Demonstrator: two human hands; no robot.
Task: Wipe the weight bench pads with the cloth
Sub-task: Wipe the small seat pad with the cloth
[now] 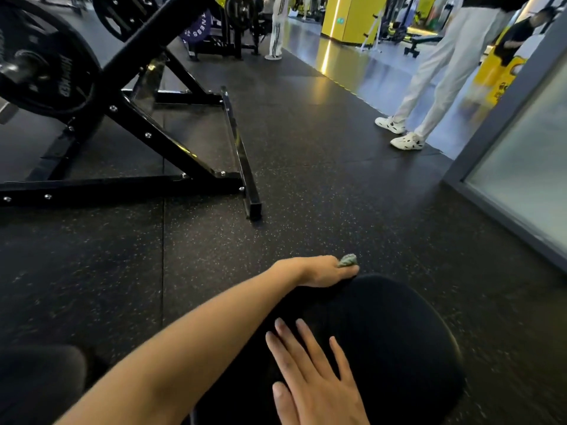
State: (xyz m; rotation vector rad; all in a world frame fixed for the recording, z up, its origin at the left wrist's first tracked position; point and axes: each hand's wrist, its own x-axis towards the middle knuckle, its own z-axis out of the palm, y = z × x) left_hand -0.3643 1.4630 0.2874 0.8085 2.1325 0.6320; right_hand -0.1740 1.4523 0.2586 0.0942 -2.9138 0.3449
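A black rounded bench pad (402, 342) fills the lower right of the view. My left hand (319, 273) reaches over the pad's far edge, fingers curled down and gripping a grey-green cloth (347, 261), of which only a small bunched tip shows above the hand. My right hand (310, 375) lies flat on top of the pad, palm down, fingers spread and holding nothing. The rest of the cloth is hidden behind the pad's edge.
A black steel machine frame (171, 148) with weight plates (46, 62) stands at the left on the speckled rubber floor (322, 185). A person in white trousers and white shoes (408, 141) stands at the right. A glass wall panel (521, 167) runs along the right edge.
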